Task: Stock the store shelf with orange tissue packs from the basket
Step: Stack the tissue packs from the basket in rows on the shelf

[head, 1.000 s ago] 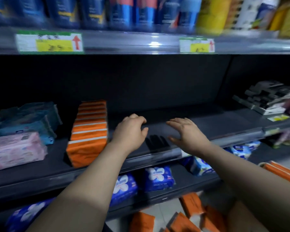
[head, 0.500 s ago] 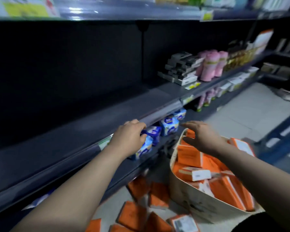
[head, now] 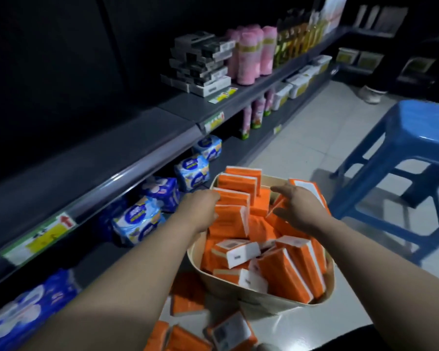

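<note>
A beige basket (head: 259,301) on the floor holds several orange tissue packs (head: 284,277), some upright and some lying flat. My left hand (head: 200,211) is at the basket's left side, fingers curled against an upright orange pack (head: 232,220). My right hand (head: 298,207) hovers over the packs at the basket's far right, fingers spread, touching the edge of an orange pack; nothing is held in it. The dark grey store shelf (head: 127,148) runs along the left at waist height.
More orange packs (head: 188,335) lie on the floor in front of the basket. Blue-and-white packs (head: 137,221) fill the lower shelf. Black boxes (head: 200,64) and pink rolls (head: 251,57) stand farther along. A blue plastic stool (head: 403,153) stands right of the basket.
My view has swung from the shelf down and right to the basket. Both hands have dropped from the shelf edge onto the orange packs in the basket.
</note>
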`<action>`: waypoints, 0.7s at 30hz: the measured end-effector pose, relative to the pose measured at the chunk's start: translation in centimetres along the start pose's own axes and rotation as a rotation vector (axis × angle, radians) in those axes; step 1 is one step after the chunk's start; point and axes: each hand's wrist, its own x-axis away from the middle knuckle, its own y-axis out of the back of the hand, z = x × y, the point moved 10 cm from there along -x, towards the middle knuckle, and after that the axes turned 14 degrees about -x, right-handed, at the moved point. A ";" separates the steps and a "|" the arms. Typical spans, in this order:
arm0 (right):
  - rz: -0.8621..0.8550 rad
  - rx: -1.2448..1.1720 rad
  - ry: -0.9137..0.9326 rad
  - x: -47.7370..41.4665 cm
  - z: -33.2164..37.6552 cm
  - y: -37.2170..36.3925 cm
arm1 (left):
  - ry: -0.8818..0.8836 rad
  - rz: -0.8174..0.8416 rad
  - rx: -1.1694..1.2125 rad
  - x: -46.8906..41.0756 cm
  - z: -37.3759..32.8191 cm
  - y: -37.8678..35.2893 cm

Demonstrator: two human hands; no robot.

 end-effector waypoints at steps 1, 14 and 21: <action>0.001 -0.007 -0.013 -0.2 -0.6 -0.1 | -0.010 0.027 -0.012 -0.8 -0.5 -0.9; 0.029 -0.085 -0.083 -0.5 -4.8 -0.1 | -0.016 0.161 -0.096 -4.4 -3.5 -7.6; 0.189 0.003 -0.219 2.1 -7.2 -0.8 | 0.028 -0.034 0.205 -1.7 -2.2 -3.9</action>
